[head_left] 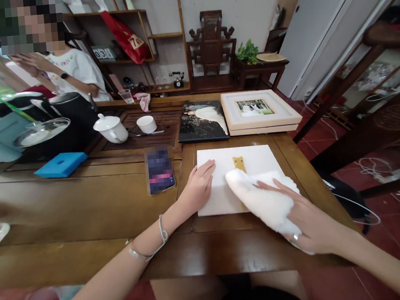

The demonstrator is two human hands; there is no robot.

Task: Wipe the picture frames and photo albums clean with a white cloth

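Note:
A white rectangular board (221,190) lies flat on the wooden table in front of me. A gold-coloured strip (238,161) runs down its middle, partly covered. My left hand (198,187) rests on the board's left side, fingers stretched out and holding nothing. In my right hand (307,222) is a fluffy white cloth (260,198), bunched over the board's right half and the lower part of the strip. The right fingers lie over the cloth, some of them hidden by its folds.
Behind the board lie a dark photo panel (191,127) and stacked pale picture frames (280,110). To the left are a phone (159,170), a blue sponge-like block (61,165), a lidded white cup (111,129) and a small bowl (146,124). Another person (77,69) sits across the table.

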